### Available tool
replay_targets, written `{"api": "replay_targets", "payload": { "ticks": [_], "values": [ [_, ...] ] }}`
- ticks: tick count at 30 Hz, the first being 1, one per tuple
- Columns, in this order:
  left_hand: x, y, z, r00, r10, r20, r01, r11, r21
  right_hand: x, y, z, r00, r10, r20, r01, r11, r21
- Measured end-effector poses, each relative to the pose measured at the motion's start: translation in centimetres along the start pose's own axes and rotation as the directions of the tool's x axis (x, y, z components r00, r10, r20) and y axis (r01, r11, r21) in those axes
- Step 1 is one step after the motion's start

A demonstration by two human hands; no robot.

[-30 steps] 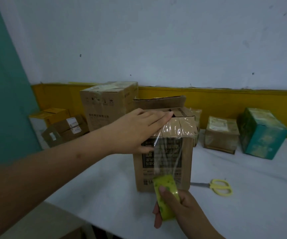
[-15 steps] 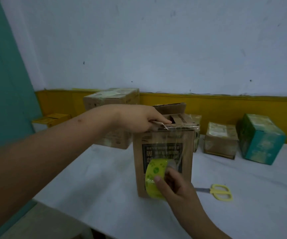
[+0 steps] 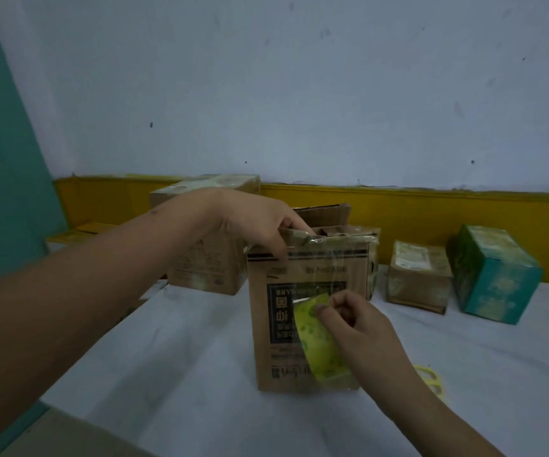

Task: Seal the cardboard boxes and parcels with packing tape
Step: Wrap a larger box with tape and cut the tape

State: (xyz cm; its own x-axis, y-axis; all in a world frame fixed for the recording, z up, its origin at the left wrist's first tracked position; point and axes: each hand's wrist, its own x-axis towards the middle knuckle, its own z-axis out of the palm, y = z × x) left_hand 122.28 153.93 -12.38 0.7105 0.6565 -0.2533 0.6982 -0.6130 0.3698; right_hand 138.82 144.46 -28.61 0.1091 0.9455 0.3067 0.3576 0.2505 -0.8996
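The cardboard box [image 3: 279, 324] stands upright on the bench [image 3: 184, 374]. The left hand [image 3: 253, 222] curls its fingers over the taped top edge, thumb on the front. The right hand [image 3: 362, 328] clamps its fingers on the yellow-green tape roll [image 3: 319, 344] against the black label, whose print is too blurred to read. The roll sits lower than half a second ago.

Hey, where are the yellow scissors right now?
In the head view the yellow scissors lie on the white table at lower right, partly hidden behind the right forearm, to the right of the cardboard box being taped.
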Motion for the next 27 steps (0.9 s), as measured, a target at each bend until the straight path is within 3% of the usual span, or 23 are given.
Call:
{"api": "replay_targets", "payload": {
  "ticks": [5,13,18,22,27],
  "values": [
    [0.2,-0.3,-0.2,1.000,0.031,-0.004,-0.030,0.997,0.074,0.7,-0.3,0.7,1.000,0.029,-0.001,-0.028,0.999,0.030],
    [0.3,-0.5,-0.8,0.989,0.030,0.143,-0.039,0.998,0.058,0.6,-0.2,0.8,0.996,0.068,0.057,-0.070,0.997,0.038],
    [1.1,-0.9,0.2,0.996,0.027,-0.081,-0.017,0.992,0.122,0.2,-0.2,0.9,0.994,0.087,0.064,-0.088,0.996,0.012],
    [1.7,-1.2,0.6,0.971,0.092,-0.220,-0.085,0.995,0.044,0.3,-0.5,1.0,0.991,0.098,0.087,-0.102,0.994,0.035],
    [1.9,-1.1,0.5,0.946,0.153,-0.284,-0.132,0.987,0.093,0.0,-1.0,1.0,0.990,0.072,0.123,-0.088,0.988,0.128]
  ]
}}
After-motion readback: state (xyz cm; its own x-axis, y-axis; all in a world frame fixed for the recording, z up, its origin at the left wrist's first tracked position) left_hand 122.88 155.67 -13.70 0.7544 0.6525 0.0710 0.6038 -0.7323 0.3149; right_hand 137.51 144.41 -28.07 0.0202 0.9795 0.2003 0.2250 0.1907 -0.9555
